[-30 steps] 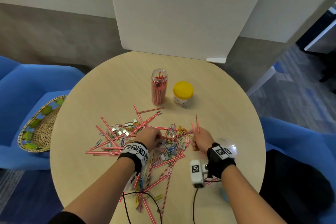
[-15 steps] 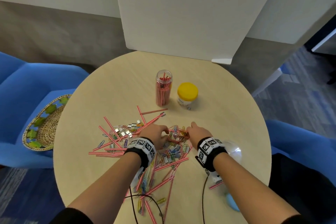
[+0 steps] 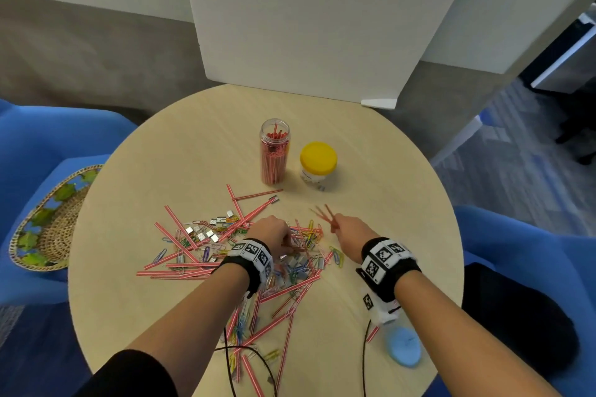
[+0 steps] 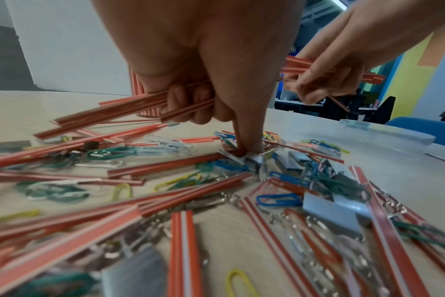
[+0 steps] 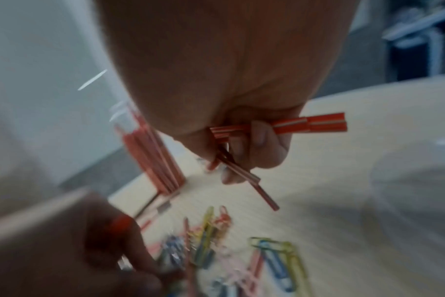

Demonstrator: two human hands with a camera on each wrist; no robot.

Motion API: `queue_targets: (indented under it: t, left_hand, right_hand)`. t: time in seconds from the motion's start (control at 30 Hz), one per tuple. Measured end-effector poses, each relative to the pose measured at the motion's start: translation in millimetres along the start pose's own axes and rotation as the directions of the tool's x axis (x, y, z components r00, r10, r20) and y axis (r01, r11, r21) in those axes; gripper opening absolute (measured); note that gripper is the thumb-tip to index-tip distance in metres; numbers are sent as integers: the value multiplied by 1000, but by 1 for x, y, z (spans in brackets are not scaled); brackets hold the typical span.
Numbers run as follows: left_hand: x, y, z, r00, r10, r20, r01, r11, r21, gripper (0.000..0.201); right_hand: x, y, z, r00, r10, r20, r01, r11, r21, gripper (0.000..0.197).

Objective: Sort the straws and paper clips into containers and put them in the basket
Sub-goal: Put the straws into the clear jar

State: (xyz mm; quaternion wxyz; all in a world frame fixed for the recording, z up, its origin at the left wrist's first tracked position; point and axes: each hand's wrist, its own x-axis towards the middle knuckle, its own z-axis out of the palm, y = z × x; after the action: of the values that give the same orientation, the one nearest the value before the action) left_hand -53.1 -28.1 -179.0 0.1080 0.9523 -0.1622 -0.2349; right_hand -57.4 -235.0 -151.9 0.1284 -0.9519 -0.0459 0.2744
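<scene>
Two hands are at work over the scattered pile on the round table (image 3: pixel 371 171). The left hand (image 3: pixel 271 230) has its fingers curled round several red-and-white straws (image 4: pixel 130 107), held near one end so that they fan out to its left, while its forefinger presses down into the pile. The right hand (image 3: pixel 350 229), raised just off the table, grips a smaller bunch of straws (image 5: pixel 310 124) in a closed fist, their ends protruding on both sides. Most straws and the coloured paper clips (image 4: pixel 277 200) remain loose and interleaved on the table, mixed with small silver clips. The tall clear jar (image 3: pixel 274 151), open and part-filled with straws, stands beyond the pile; the yellow-lidded jar (image 3: pixel 317 164) stands just beside it, lid on. The woven basket (image 3: pixel 48 222) sits on a blue chair to the left, off the table. In my judgement the straws are light, thin and smooth: a bunch will splay or slip if gripped at the tip, and crease if squeezed hard. Hold mid-length, ends aligned, before lowering into the jar mouth. Clips tangle and may ride along with straws.
</scene>
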Motion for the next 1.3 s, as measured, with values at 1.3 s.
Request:
queue_targets:
  t: [1.3]
  left_hand:
    - [-63, -5, -3, 944, -283, -169, -27, 445, -895, 25]
  right_hand:
    - [-24, -43, 13, 922, 368, 121, -283, 427, 859, 32]
